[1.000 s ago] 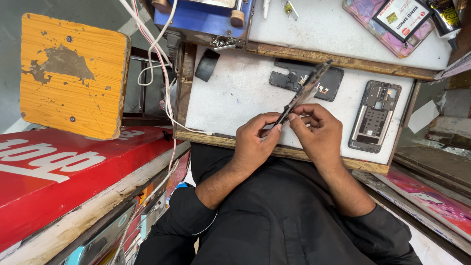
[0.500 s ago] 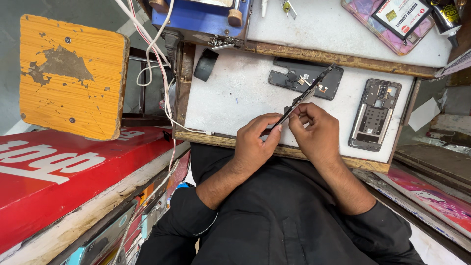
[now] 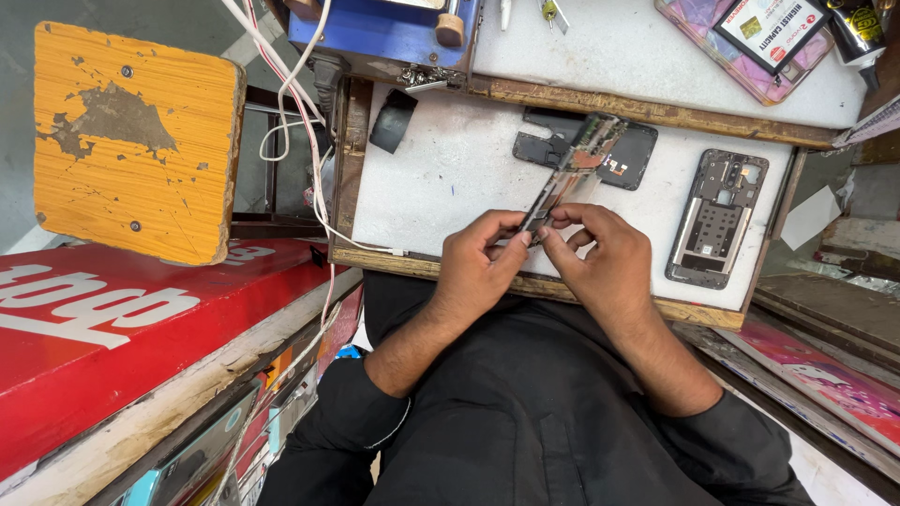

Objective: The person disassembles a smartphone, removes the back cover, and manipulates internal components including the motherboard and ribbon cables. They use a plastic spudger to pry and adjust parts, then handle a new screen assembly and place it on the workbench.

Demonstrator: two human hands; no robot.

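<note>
Both hands are up over the near edge of the desk [image 3: 441,169], and between them sits a thin phone board [image 3: 568,173], held on edge and slanting away toward the far right. The left hand [image 3: 476,265] has its grip closed on the near end of that board, thumb and fingertips pinching it from the left side. The right hand [image 3: 605,262] meets it from the other side, fingers curled and pinched on the same near end, so the two grips are touching each other around the part. The far end of the board hangs in the air above a dark phone back cover [image 3: 626,157] that lies flat toward the desk's far edge.

Over by the right edge of the desk lies a stripped phone frame [image 3: 717,217], flat, open side up, well apart from the hands. At the far left corner rests a small black piece [image 3: 392,120]. Behind the far edge runs a raised shelf [image 3: 619,47] carrying a blue box [image 3: 384,28] and a patterned phone case [image 3: 727,52] toward its right end. White and red cables [image 3: 305,141] trail down past the desk's left edge. Off to the left stands a worn yellow wooden stool [image 3: 131,141], and below it a red signboard [image 3: 112,328]. Black sleeves fill the foreground.
</note>
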